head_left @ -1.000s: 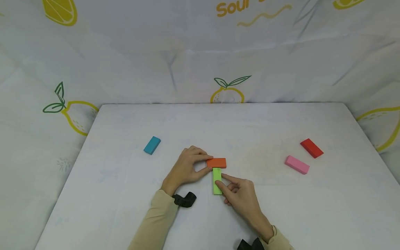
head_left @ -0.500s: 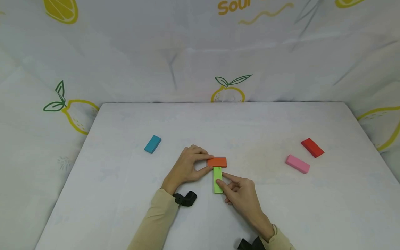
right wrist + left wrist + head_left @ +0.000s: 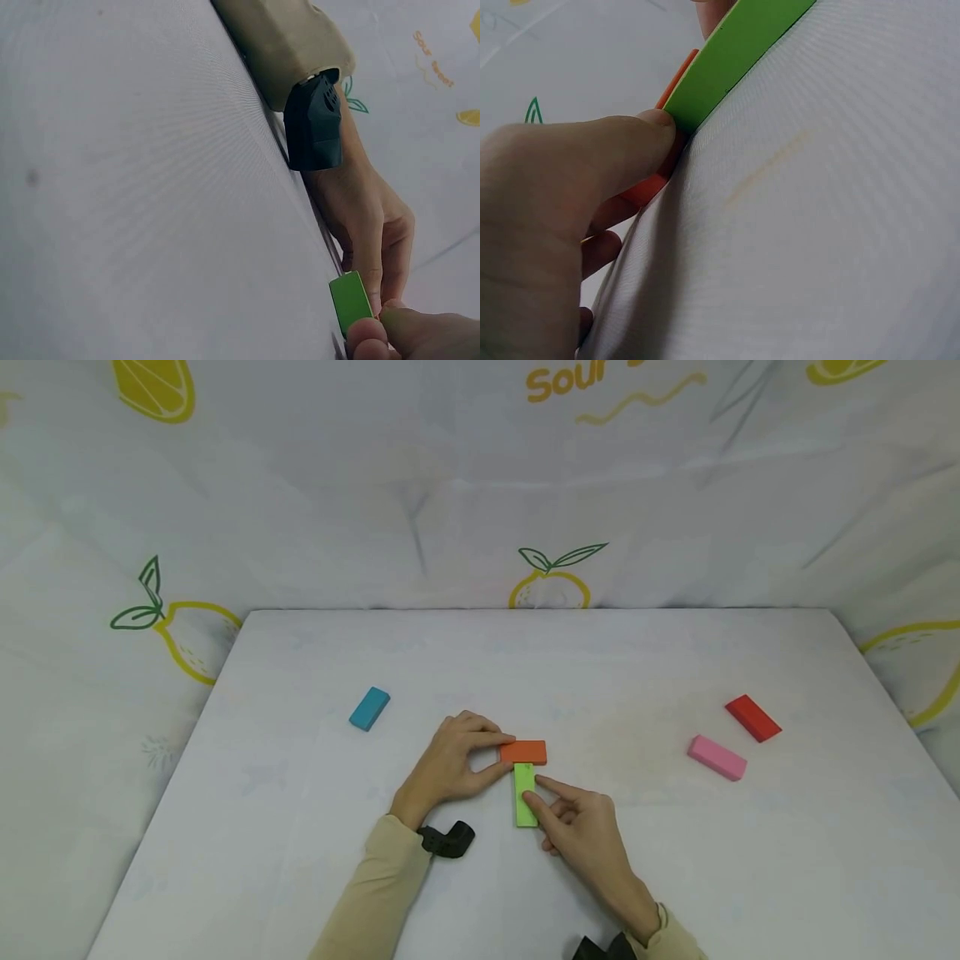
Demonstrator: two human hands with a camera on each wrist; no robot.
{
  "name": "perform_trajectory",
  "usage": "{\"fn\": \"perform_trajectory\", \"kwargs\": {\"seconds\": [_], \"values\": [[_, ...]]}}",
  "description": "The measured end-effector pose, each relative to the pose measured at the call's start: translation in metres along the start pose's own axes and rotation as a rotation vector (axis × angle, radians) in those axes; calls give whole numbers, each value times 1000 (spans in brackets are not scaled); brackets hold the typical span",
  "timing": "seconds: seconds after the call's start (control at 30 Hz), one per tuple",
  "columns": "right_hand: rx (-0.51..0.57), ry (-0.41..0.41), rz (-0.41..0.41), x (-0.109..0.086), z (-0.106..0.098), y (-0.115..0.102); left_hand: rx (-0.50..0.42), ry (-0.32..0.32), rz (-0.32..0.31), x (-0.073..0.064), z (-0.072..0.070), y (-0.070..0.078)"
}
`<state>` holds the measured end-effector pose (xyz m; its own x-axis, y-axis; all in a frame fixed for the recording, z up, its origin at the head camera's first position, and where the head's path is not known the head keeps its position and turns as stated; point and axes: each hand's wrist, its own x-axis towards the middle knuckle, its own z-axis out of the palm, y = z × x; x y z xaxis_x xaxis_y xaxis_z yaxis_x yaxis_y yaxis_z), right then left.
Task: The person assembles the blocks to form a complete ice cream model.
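Observation:
An orange block (image 3: 529, 752) lies crosswise near the middle of the white table, and my left hand (image 3: 453, 760) pinches its left end between thumb and index finger. Against its near side, a light green block (image 3: 522, 785) points toward me, the two forming a T. My right hand (image 3: 588, 835) holds the green block, thumb over it and index finger along its right side; its other fingers are curled under. In the left wrist view, my left thumb (image 3: 641, 146) sits right at the corner where the green block (image 3: 731, 64) meets the orange one.
A blue block (image 3: 369, 708) lies at the left of the table (image 3: 315, 652). To the right are a pink block (image 3: 717, 757) and, just beyond it, a red block (image 3: 753, 718). A lemon-printed cloth (image 3: 300, 485) hangs behind. Black wrist cameras (image 3: 447, 840) sit near the tabletop.

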<state>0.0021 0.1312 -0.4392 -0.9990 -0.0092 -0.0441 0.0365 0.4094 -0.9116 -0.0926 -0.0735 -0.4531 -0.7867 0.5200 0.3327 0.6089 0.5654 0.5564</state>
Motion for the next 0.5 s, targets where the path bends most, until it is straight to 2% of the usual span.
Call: {"fn": "perform_trajectory", "kwargs": {"seconds": [0.17,0.37,0.5], "values": [[20,30,-32,-2,0,1,1,-3,0,-1,1,-1],[34,103,-188,1,-6,4,7,-1,5,1,0,0],[-23,132,-227,6,-15,5,12,-9,1,1,1,-1]]}}
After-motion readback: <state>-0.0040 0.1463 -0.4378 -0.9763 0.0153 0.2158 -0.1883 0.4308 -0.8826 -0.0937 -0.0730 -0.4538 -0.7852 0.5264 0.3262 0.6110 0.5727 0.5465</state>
